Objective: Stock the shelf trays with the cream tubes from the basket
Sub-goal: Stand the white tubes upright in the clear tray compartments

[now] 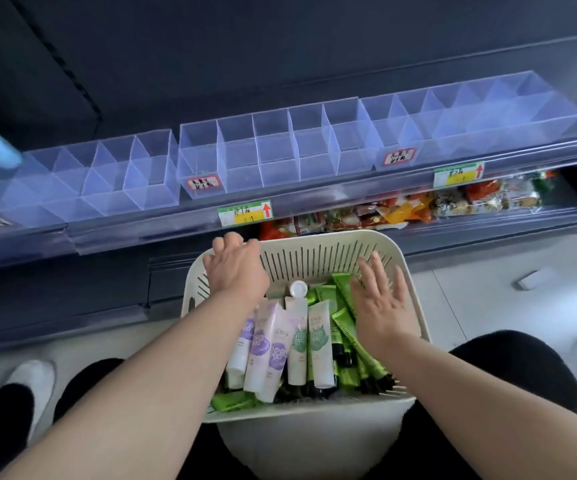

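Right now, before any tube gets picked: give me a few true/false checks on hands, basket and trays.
1. The left hand grips the far rim of the basket. True.
2. The right hand holds a green tube. False: it is open, fingers spread, over the green tubes.
3. The middle tray on the shelf is already stocked with tubes. False: none show in its compartments.
4. The purple-labelled tubes lie in the basket, on its left side. True.
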The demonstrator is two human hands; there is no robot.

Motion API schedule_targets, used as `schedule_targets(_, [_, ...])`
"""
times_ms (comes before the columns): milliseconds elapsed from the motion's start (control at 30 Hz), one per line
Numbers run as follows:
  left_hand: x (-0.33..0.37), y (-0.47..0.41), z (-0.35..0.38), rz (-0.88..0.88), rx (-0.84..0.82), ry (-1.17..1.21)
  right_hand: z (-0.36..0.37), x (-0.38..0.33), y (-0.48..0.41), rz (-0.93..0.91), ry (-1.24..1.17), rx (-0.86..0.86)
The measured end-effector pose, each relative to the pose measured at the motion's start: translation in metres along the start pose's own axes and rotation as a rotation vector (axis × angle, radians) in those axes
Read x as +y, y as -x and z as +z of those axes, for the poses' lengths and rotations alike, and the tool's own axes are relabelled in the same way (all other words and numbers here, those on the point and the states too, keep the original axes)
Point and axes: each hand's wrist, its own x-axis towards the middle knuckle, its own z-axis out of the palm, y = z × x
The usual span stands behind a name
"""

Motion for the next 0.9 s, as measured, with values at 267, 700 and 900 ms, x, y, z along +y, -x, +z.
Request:
schedule_targets(267, [-0.030, 0.041, 0.017, 0.105, 0.025, 0.019, 0.010, -0.022, 0.002, -0.003, -0.167, 0.078])
schedule_targets(700, [-0.026, 0.023, -0.012, 0.246, 0.294, 0.177, -0.061, -0.035, -0.022, -0.092, -0.317, 0.327])
schedule_targets(900, [-0.033, -0.031, -0.038, 0.749, 0.531, 0.081, -0.095, -0.034, -0.061, -0.122, -0.406, 0.532])
